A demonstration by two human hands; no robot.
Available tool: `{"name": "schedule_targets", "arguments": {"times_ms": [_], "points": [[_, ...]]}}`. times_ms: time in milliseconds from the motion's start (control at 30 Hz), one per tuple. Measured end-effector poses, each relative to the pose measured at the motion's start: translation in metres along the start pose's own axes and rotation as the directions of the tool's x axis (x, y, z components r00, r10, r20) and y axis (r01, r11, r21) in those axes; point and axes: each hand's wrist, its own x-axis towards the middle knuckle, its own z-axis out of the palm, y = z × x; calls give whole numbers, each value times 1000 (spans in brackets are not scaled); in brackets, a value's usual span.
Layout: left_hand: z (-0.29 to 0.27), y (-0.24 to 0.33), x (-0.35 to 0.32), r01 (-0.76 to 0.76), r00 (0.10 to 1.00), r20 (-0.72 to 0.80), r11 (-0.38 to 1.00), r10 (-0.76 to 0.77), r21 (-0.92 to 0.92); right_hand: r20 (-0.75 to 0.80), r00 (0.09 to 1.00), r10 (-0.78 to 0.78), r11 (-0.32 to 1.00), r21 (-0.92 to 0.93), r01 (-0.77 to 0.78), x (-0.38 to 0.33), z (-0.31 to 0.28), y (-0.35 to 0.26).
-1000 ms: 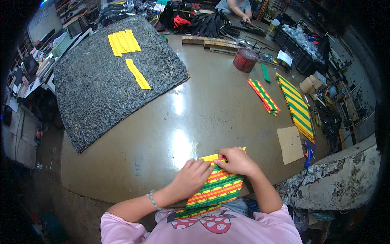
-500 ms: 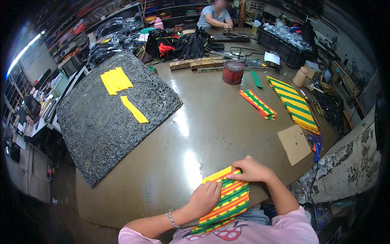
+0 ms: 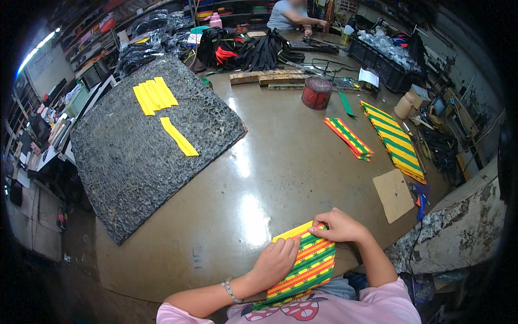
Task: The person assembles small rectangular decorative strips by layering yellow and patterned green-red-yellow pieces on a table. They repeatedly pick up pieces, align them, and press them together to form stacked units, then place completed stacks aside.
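A green, yellow and red striped piece of material (image 3: 307, 270) with small dark leaf shapes lies at the table's near edge and hangs over it toward me. Along its far edge runs a plain yellow strip (image 3: 291, 231). My left hand (image 3: 276, 263) is closed over the left part of that edge, fingers curled on the piece. At the far right corner my right hand (image 3: 337, 225) pinches the edge between thumb and fingers. What lies beneath the piece is hidden.
A rough dark slab (image 3: 124, 178) at left bears several yellow strips (image 3: 155, 96). To the right lie patterned strips (image 3: 348, 139), a yellow-green striped stack (image 3: 394, 141), brown cardboard (image 3: 393, 195) and a blue glue gun (image 3: 421, 202). Beyond stands a red can (image 3: 317, 93); a co-worker (image 3: 288, 16) sits far off.
My view has shifted slightly. Both hands keep their hold on the striped piece with almost no movement. The co-worker's arm now reaches out to the right.
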Motion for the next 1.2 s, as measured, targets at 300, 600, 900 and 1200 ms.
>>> {"name": "schedule_targets", "arguments": {"times_ms": [300,600,900,1200], "points": [[-2,0,-3,-16,1000,1,998,16,59,-13,998,-55,998,-28,55,0,-1,2],[2,-1,-4,-9,1000,-15,999,10,39,47,998,-38,998,49,36,2,-3,4],[0,-1,-7,-12,998,58,999,10,34,39,997,-62,997,57,59,2,-7,-1],[1,0,-9,-1,997,74,1000,2,-4,-26,999,-44,996,80,46,2,-3,2]]}}
